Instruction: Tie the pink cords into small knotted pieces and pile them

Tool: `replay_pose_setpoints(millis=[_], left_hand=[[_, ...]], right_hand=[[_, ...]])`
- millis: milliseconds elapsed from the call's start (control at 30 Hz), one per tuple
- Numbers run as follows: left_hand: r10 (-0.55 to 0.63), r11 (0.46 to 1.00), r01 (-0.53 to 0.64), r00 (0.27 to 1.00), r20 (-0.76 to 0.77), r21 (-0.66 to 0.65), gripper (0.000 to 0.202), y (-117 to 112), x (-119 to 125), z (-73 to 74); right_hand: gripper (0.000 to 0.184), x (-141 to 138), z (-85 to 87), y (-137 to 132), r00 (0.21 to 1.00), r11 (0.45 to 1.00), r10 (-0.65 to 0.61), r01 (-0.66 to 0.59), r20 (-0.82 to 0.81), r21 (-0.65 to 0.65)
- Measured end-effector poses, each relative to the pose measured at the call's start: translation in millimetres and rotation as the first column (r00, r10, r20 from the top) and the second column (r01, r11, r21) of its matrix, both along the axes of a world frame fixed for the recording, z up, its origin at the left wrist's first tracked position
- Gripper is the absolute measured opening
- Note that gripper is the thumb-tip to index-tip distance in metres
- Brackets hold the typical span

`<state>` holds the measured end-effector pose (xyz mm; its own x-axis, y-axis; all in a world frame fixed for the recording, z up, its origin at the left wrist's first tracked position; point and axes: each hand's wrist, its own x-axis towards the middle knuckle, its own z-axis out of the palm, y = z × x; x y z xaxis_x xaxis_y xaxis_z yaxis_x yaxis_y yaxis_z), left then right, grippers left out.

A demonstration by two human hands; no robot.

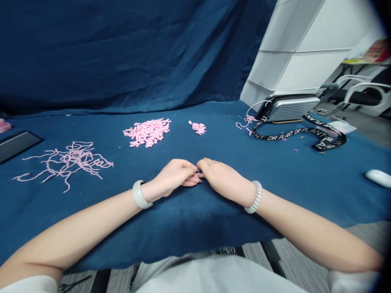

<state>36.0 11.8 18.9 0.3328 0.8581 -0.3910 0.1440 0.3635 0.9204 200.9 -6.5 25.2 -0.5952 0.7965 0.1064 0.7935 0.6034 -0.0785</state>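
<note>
My left hand (174, 176) and my right hand (221, 177) rest together on the blue cloth (171, 215) near the table's front edge. Their fingertips meet in a pinch, both hands closed on something small that the fingers hide. A pale band circles my left wrist and a white beaded bracelet my right. Farther back lie a large heap of small pink knotted pieces (147, 132) and a smaller pink heap (198, 127). To the left, loose pink yarn strands (69, 160) are spread out.
A black lanyard with white lettering (301, 134) curls at the right by a silver case (288, 108). A white object (378, 178) lies at the right edge, a dark flat object (15, 144) at the far left. White cabinet behind.
</note>
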Motion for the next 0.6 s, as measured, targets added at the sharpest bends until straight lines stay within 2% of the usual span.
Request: replay_pose_setpoints(millis=[67, 167, 267, 433, 600], left_hand=[[0.038, 0.999, -0.037, 0.999, 0.028, -0.037, 0.008, 0.1, -0.5, 4.9], [0.061, 0.995, -0.056, 0.996, 0.072, -0.078, 0.019, 0.4, -1.8, 10.3], [0.068, 0.994, -0.059, 0.992, 0.108, -0.087, 0.023, 0.4, -3.1, 13.8], [0.091, 0.991, -0.077, 0.986, 0.141, -0.105, 0.023, -1.6, -3.4, 19.3], [0.071, 0.986, -0.034, 0.973, 0.219, -0.165, 0.018, -4.1, -5.1, 23.1]], right_hand=[[0.01, -0.7, -0.5, 0.0, 1.0, 0.999, 0.008, -0.009, 0.013, 0.031], [0.012, -2.7, -1.5, -0.2, 0.999, 0.998, 0.034, -0.036, 0.032, 0.054], [0.014, -3.2, -2.5, 0.2, 0.997, 0.995, 0.079, -0.08, 0.023, 0.06], [0.014, -1.0, -3.9, 2.6, 0.992, 0.988, 0.126, -0.127, 0.023, 0.083], [0.017, 4.0, -5.4, 7.7, 0.988, 0.984, 0.152, -0.153, 0.018, 0.088]])
